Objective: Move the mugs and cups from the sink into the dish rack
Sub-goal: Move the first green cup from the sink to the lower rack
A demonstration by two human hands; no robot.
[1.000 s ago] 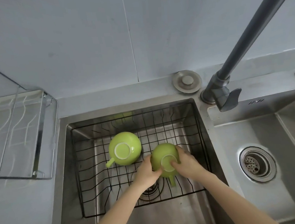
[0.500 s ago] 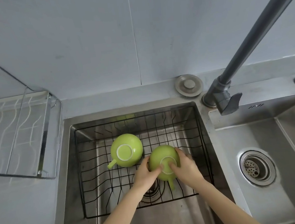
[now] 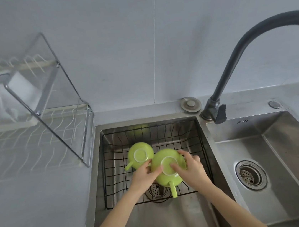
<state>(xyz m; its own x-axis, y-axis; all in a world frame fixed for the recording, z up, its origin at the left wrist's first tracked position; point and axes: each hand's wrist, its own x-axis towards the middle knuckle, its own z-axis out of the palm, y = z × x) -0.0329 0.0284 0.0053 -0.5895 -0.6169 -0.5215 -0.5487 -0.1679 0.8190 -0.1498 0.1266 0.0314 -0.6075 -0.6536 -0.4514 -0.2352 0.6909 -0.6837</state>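
Observation:
Two green mugs sit upside down in the left sink. The nearer green mug point(image 3: 167, 167) is held between both hands, its handle pointing toward me, and it looks raised off the black wire basket point(image 3: 114, 173). My left hand point(image 3: 143, 175) grips its left side and my right hand point(image 3: 190, 168) covers its right side and base. The second green mug point(image 3: 140, 154) stands upside down in the basket just behind and left, handle to the lower left. The dish rack point(image 3: 36, 141) stands on the counter to the left of the sink.
A white mug point(image 3: 21, 88) rests upside down in the rack's upper tier. A dark curved faucet point(image 3: 232, 62) arches over the right side. The right sink basin point(image 3: 271, 155) has a drain strainer. A round metal cap point(image 3: 190, 104) sits behind the sinks.
Both hands have lifted the nearer mug a little, and it now looks larger and overlaps the other mug. The camera has tilted up, showing more of the rack and faucet.

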